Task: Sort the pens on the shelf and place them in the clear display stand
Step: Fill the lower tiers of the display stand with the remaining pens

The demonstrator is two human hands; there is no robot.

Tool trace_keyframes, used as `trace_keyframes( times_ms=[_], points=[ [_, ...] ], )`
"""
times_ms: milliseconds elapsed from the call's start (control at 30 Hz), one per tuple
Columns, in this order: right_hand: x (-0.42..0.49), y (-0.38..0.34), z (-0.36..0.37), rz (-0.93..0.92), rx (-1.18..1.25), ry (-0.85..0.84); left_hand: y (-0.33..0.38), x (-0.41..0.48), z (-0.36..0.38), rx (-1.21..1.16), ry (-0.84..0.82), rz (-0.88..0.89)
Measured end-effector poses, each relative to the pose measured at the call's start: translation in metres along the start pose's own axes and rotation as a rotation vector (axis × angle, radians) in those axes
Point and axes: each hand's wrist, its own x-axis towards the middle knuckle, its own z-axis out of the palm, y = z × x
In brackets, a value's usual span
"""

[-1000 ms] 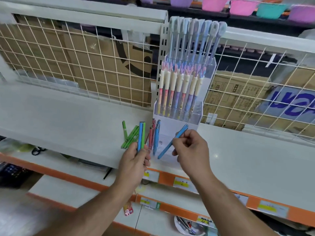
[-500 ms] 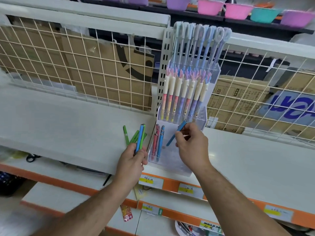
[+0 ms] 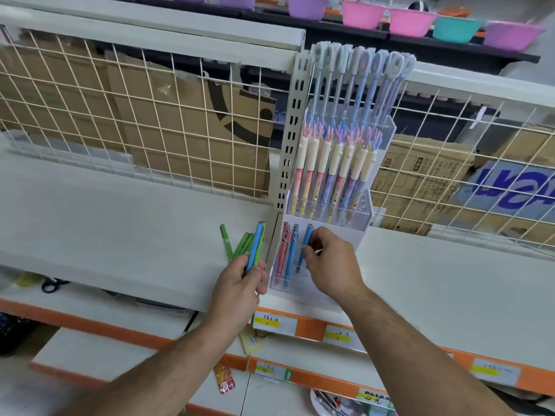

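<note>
The white shelf board [image 3: 105, 217] lies bare across the left centre of the frame and at right. A cream wire grid panel [image 3: 150, 115] closes the back, with a white perforated upright post [image 3: 292, 139] at centre. Beside it the clear acrylic display stand [image 3: 363, 217] blocks the middle: tall pastel pens [image 3: 330, 175] fill its rear tiers, pink and blue pens [image 3: 286, 250] take its front tier's left end, and the right hand [image 3: 333, 262], pinching a blue pen [image 3: 307, 240], occupies the space beside them. Left of the stand, loose green pens [image 3: 241, 244] and the left hand [image 3: 240, 283] gripping a blue-and-green pen bundle [image 3: 256, 246] crowd the shelf.
</note>
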Motion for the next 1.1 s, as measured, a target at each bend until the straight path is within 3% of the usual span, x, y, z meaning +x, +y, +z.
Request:
trace_keyframes(
  times_ms=[367,500,600,867,967,1100],
  points=[
    [0.000,0.001,0.003,0.032,-0.012,0.000,0.000,-0.002,-0.004,-0.005,-0.058,0.003],
    [-0.011,0.000,0.000,0.057,-0.003,0.070,0.001,-0.005,-0.004,-0.009,-0.092,0.025],
    [-0.027,-0.005,-0.001,0.063,0.087,0.083,0.001,-0.008,-0.004,-0.016,-0.133,0.052],
    [-0.062,-0.040,-0.002,0.026,0.521,-0.072,0.001,-0.022,0.003,0.023,-0.246,0.082],
    [-0.065,-0.041,0.001,0.037,0.466,-0.028,-0.004,-0.028,0.002,0.142,-0.276,0.171],
    [-0.066,-0.035,0.006,0.088,0.390,-0.010,0.000,-0.035,0.002,0.108,-0.304,0.199]
  ],
)
